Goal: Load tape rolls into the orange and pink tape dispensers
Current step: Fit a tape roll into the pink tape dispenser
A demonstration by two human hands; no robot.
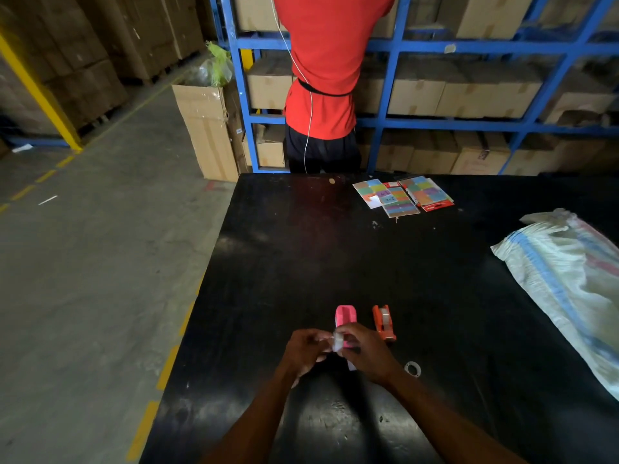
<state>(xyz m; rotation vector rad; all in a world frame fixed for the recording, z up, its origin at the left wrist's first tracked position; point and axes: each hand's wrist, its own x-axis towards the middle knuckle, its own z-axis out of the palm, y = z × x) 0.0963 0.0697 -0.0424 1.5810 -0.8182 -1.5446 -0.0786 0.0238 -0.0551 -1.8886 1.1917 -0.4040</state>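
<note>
The pink tape dispenser [345, 318] lies on the black table [301, 249], its near end under my fingers. My left hand [306, 351] and my right hand [366, 351] meet just in front of it, both pinching a small clear tape roll [337, 341] between the fingertips. The orange tape dispenser [384, 322] lies to the right of the pink one with a clear roll seated in it. A bare clear tape ring [412, 368] lies flat on the table right of my right wrist.
Packs of coloured sticky notes [402, 195] lie at the table's far side. A white woven sack [569, 279] covers the right edge. A person in a red shirt [326, 78] stands behind the table at blue shelving [395, 61] full of cartons. Concrete floor lies left.
</note>
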